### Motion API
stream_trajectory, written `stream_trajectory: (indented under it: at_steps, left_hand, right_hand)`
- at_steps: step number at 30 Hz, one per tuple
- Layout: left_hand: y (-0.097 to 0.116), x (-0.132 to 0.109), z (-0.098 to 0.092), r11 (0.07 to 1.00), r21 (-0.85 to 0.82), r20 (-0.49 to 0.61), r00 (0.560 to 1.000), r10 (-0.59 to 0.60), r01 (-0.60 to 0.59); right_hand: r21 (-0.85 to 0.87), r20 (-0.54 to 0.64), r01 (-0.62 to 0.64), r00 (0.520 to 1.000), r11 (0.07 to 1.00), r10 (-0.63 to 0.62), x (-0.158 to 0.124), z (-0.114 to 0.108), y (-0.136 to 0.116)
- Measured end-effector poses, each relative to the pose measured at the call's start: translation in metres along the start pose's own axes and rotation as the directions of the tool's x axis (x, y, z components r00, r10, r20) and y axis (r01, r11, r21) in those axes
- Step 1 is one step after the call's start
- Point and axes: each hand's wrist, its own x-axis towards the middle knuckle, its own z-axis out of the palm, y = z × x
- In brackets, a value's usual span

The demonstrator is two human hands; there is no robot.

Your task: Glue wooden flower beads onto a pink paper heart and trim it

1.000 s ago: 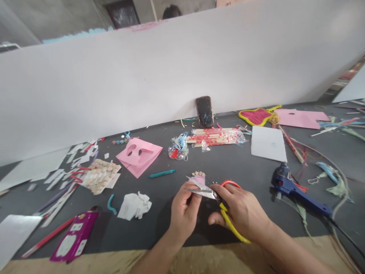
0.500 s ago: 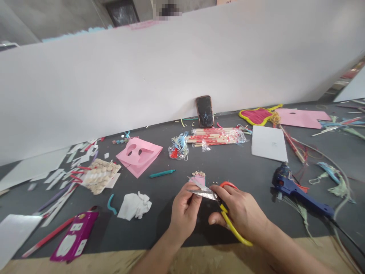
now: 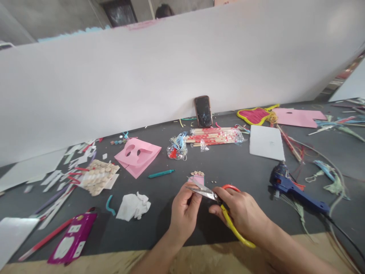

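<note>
Two hands are in work, both closed: my left hand (image 3: 184, 213) pinches a silver piece (image 3: 203, 193) between thumb and fingers, and my right hand (image 3: 242, 215) grips the scissors (image 3: 231, 225), whose yellow handle now sits slightly lower and further right than in the earlier frame, with the silver piece at the blade end. A small pink card (image 3: 196, 179) lies just beyond on the table (image 3: 228, 167). The glue gun (image 3: 293, 192) lies right of my right hand, the tissue (image 3: 132, 205) left of my left hand, and the phone (image 3: 203, 111) stands propped against the white board (image 3: 171, 64).
</note>
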Motion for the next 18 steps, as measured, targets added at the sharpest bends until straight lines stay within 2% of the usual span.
stream_trajectory:
  at_steps: [8,18]
  left_hand:
    - [0.0024,0.0029,-0.0015,0.997,0.002,-0.029,0.997,0.074,-0.074]
    - [0.0036,0.0013,-0.0036,0.999,0.01,0.026,0.999,0.04,-0.04]
  right_hand:
    - [-0.039,-0.084,0.032,0.996,0.999,-0.035,0.0049,-0.0026,0.0009]
    - [0.039,-0.023,0.046,0.999,0.998,-0.045,0.0073,-0.0059,0.0011]
